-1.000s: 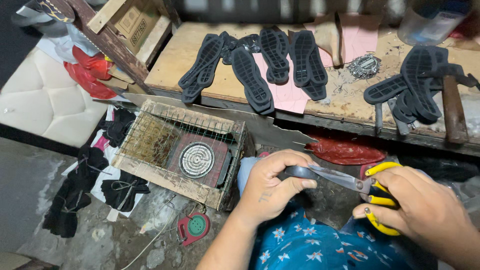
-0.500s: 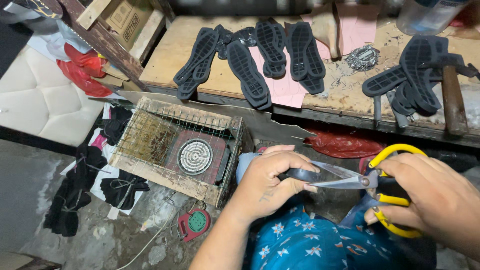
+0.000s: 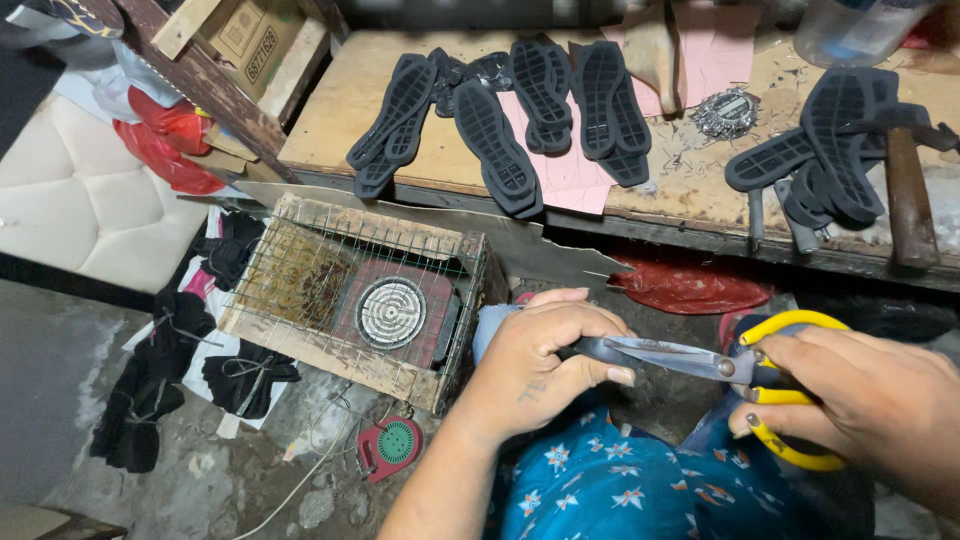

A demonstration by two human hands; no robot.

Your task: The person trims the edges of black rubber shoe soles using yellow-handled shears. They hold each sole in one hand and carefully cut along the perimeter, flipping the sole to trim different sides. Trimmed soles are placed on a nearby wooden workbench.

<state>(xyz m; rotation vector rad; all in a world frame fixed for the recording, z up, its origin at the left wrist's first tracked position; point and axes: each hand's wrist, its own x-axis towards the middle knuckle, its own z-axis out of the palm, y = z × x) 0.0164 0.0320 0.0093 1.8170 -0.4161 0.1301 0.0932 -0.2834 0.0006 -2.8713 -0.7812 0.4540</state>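
Scissors have swung flatter since a moment ago, blades nearly closed on the dark piece pinched in the left hand, low over the lap beneath the desk; the right hand grips the yellow handles. Cutting cleanly likely means short snips, fingertips clear of the blades. A brown cardboard box with a printed label sits upper left.

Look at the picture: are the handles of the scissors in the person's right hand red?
No, the right hand grips scissors with yellow handles, while the left hand holds a dark piece at the blades.
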